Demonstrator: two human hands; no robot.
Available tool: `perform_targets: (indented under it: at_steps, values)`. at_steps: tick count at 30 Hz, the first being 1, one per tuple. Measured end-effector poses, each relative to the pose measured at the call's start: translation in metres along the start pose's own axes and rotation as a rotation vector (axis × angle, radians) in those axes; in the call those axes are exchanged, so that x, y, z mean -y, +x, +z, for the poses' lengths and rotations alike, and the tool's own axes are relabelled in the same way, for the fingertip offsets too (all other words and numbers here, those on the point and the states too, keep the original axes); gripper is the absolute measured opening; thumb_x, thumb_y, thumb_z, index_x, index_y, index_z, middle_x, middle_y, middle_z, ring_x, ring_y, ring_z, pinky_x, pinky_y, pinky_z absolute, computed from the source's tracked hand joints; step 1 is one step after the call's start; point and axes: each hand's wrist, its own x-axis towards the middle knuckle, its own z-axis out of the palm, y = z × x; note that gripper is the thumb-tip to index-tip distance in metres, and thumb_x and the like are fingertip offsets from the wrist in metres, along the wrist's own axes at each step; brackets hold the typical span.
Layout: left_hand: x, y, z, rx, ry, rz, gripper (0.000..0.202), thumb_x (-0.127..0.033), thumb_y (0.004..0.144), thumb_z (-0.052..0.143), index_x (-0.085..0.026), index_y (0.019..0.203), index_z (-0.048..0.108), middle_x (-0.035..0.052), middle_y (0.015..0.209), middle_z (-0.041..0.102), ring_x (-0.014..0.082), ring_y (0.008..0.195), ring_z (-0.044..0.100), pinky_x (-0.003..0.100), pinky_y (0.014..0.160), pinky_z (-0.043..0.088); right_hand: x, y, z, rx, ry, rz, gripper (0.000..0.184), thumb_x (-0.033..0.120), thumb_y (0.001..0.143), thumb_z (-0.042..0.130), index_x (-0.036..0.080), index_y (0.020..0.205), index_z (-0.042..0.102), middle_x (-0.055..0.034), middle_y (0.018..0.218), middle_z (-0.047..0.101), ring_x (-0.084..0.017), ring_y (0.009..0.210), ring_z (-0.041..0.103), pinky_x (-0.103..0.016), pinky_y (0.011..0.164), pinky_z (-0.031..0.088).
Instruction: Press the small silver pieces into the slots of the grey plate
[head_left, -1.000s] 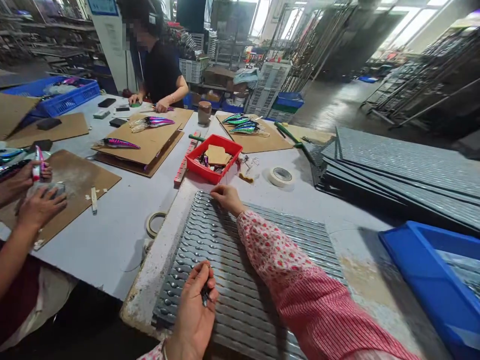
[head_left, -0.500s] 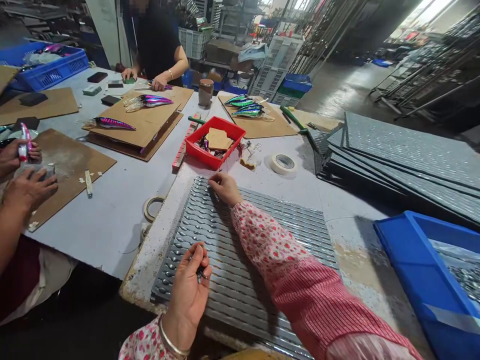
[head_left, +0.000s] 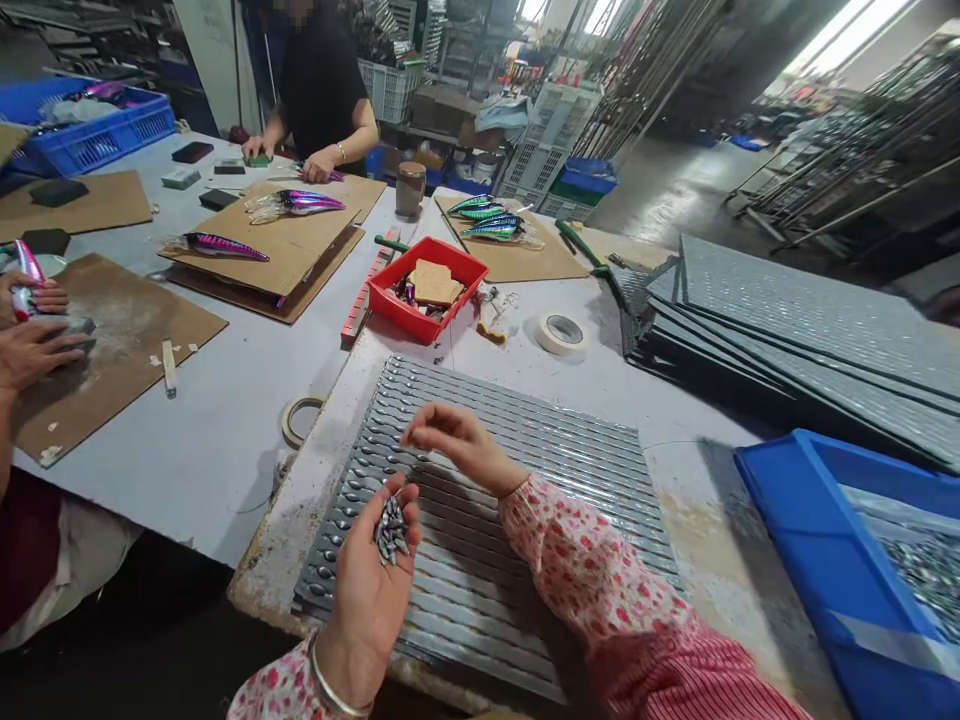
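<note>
A grey ribbed tray point(head_left: 525, 470) with rows of fish-shaped slots lies on the table in front of me. My left hand point(head_left: 371, 590) hovers over its near left part, palm up and cupped round a small pile of silvery fish-shaped pieces point(head_left: 391, 528). My right hand point(head_left: 454, 440) hangs just above the tray, a little beyond the left hand. Its fingers are drawn together in a pinch, and I cannot make out what is in them.
A red bin point(head_left: 427, 285), a tape roll point(head_left: 561, 334) and a stack of grey trays point(head_left: 787, 330) lie beyond. A blue crate point(head_left: 847, 560) stands at the right. Painted lures point(head_left: 221, 246) rest on cardboard. One person's hands point(head_left: 34, 340) work at the left; another person point(head_left: 319, 90) stands far back.
My right hand has come back from the tray's far edge to just above my left hand. My left hand has turned palm up, and the silvery pieces now show.
</note>
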Motion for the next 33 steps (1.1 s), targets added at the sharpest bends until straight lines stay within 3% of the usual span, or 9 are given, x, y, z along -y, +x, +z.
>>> perform_targets:
  at_steps: [4, 7, 12, 18, 27, 31, 33]
  values:
    - [0.000, -0.001, -0.004, 0.072, 0.009, -0.028, 0.016, -0.008, 0.081, 0.053, -0.010, 0.092, 0.063, 0.0045, 0.078, 0.057, 0.0041, 0.053, 0.044, 0.013, 0.040, 0.036, -0.021, 0.051, -0.039, -0.314, -0.432, 0.089, 0.013, 0.024, 0.080, 0.054, 0.015, 0.083, 0.063, -0.0020, 0.074, 0.065, -0.011, 0.066, 0.055, -0.022, 0.063, 0.043]
    - [0.003, -0.001, -0.008, 0.079, 0.004, -0.048, 0.011, -0.010, 0.080, 0.054, -0.011, 0.086, 0.063, 0.0045, 0.078, 0.057, 0.0040, 0.052, 0.044, 0.014, 0.039, 0.036, -0.036, 0.080, -0.056, -0.363, -0.581, 0.144, 0.011, 0.019, 0.075, 0.057, 0.014, 0.079, 0.066, -0.0027, 0.071, 0.065, -0.012, 0.064, 0.056, -0.022, 0.063, 0.042]
    - [0.006, 0.002, -0.009, 0.071, -0.009, -0.029, 0.008, -0.008, 0.079, 0.056, -0.011, 0.081, 0.064, 0.0071, 0.084, 0.061, 0.0058, 0.058, 0.049, 0.014, 0.043, 0.039, -0.047, 0.097, -0.056, -0.372, -0.712, 0.156, 0.006, 0.018, 0.071, 0.062, 0.016, 0.071, 0.067, -0.0028, 0.070, 0.067, -0.014, 0.066, 0.057, -0.025, 0.067, 0.042]
    - [0.009, 0.004, -0.010, 0.050, 0.015, -0.034, 0.009, -0.009, 0.072, 0.066, -0.011, 0.081, 0.066, 0.0054, 0.085, 0.060, 0.0057, 0.063, 0.053, 0.014, 0.049, 0.044, -0.045, 0.104, -0.054, -0.345, -0.822, 0.209, 0.008, 0.018, 0.071, 0.060, 0.017, 0.068, 0.067, -0.0037, 0.070, 0.066, -0.017, 0.070, 0.058, -0.027, 0.069, 0.041]
    - [0.009, 0.003, -0.011, 0.087, -0.014, -0.019, 0.025, -0.024, 0.057, 0.080, -0.012, 0.071, 0.064, -0.0017, 0.061, 0.053, 0.0018, 0.046, 0.040, 0.011, 0.037, 0.031, -0.040, 0.109, -0.054, -0.347, -0.753, 0.272, 0.003, 0.017, 0.065, 0.063, 0.015, 0.063, 0.060, 0.0006, 0.061, 0.059, -0.012, 0.059, 0.052, -0.022, 0.057, 0.038]
    - [0.011, 0.001, -0.011, 0.080, -0.059, 0.042, 0.026, -0.024, 0.058, 0.080, -0.011, 0.074, 0.065, -0.0010, 0.063, 0.054, 0.0025, 0.049, 0.043, 0.012, 0.040, 0.033, -0.024, 0.080, -0.037, -0.388, -0.665, 0.163, 0.009, 0.024, 0.071, 0.057, 0.015, 0.070, 0.059, -0.0016, 0.065, 0.057, -0.014, 0.062, 0.050, -0.026, 0.061, 0.038]
    - [0.011, 0.000, -0.012, 0.066, -0.072, 0.054, 0.027, -0.022, 0.058, 0.079, -0.011, 0.080, 0.066, 0.0013, 0.068, 0.057, 0.0034, 0.053, 0.047, 0.012, 0.044, 0.036, -0.012, 0.051, -0.025, -0.306, -0.504, 0.040, 0.019, 0.035, 0.074, 0.057, 0.016, 0.074, 0.060, -0.0013, 0.066, 0.057, -0.014, 0.060, 0.049, -0.026, 0.058, 0.038]
